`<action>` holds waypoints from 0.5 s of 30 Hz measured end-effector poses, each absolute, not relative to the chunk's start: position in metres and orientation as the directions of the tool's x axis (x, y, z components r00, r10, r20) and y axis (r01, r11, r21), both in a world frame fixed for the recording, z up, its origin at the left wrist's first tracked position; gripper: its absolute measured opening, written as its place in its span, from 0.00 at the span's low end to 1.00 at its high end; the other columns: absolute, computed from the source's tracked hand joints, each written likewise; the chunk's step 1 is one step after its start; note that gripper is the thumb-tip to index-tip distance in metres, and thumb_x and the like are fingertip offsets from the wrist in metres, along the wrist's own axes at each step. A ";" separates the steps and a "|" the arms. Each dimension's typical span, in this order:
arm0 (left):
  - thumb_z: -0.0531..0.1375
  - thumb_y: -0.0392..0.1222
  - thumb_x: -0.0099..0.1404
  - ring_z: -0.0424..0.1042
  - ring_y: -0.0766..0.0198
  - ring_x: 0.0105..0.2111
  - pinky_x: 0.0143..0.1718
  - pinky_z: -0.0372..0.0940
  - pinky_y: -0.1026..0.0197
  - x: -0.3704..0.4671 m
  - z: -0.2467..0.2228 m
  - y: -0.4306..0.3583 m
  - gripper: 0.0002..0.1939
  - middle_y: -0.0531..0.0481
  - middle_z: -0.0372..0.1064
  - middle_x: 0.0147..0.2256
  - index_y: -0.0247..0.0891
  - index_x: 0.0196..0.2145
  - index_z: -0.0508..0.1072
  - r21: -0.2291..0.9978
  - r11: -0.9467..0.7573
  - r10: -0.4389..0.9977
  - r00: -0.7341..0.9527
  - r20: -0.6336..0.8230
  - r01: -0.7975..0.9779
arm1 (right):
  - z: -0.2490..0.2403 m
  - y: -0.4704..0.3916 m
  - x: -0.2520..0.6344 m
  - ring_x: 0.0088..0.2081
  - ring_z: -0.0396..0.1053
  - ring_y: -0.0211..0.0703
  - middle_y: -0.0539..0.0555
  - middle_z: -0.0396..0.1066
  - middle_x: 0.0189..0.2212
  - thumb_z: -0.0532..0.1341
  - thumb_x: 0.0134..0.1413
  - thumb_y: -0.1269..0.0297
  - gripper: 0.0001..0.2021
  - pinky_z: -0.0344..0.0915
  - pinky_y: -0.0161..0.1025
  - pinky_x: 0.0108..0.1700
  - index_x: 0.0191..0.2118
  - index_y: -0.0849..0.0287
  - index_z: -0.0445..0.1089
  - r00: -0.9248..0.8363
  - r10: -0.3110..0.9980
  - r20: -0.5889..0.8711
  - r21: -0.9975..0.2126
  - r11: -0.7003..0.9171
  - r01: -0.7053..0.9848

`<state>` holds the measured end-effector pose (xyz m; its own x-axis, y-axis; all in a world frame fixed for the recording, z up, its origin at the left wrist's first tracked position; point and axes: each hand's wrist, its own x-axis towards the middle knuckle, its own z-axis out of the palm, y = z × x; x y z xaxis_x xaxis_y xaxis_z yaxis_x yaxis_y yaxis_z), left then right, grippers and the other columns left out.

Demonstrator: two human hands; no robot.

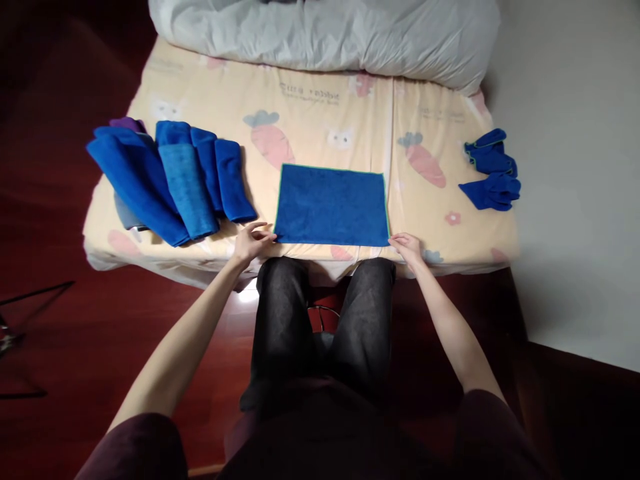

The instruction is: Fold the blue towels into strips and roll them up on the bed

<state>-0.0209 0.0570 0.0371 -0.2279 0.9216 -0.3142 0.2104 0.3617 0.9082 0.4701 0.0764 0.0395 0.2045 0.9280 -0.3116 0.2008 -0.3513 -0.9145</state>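
A blue towel with a thin green edge lies flat as a rectangle on the bed, close to its front side. My left hand pinches the near left corner of this towel between thumb and fingertips. At the near right corner, the fingers of my right hand are closed on the towel's edge. Both hands rest low, near the mattress edge. Left of the towel is a group of rolled or folded blue cloths, lying side by side, with a purple one partly hidden behind.
Two crumpled blue cloths lie at the bed's right side. A white quilt is bunched along the far side of the patterned bed sheet. A pale wall stands to the right. Dark thin legs of a stand show on the floor at left.
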 end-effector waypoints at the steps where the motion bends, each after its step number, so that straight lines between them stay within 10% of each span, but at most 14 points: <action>1: 0.75 0.49 0.46 0.80 0.57 0.35 0.37 0.71 0.60 -0.019 0.039 0.058 0.36 0.43 0.81 0.35 0.35 0.52 0.75 0.909 0.372 0.916 -0.230 -0.328 0.187 | 0.041 0.077 0.469 0.28 0.67 0.37 0.52 0.77 0.29 0.80 0.32 0.47 0.25 0.59 0.33 0.25 0.30 0.56 0.72 0.222 0.920 -0.323 -0.911 -0.366 0.191; 15: 0.75 0.48 0.45 0.80 0.56 0.35 0.31 0.70 0.63 -0.035 0.025 0.039 0.32 0.41 0.81 0.35 0.35 0.47 0.77 0.923 0.361 0.916 -0.236 -0.324 0.134 | 0.040 0.055 0.480 0.29 0.65 0.35 0.54 0.78 0.36 0.81 0.21 0.46 0.34 0.55 0.30 0.24 0.32 0.55 0.63 0.227 0.880 -0.417 -0.883 -0.451 0.127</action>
<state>-0.0351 0.0385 0.0247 -0.2363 0.9160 -0.3243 0.1343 0.3613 0.9227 0.4804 0.0552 0.0398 0.2269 0.8801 -0.4171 0.1272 -0.4514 -0.8832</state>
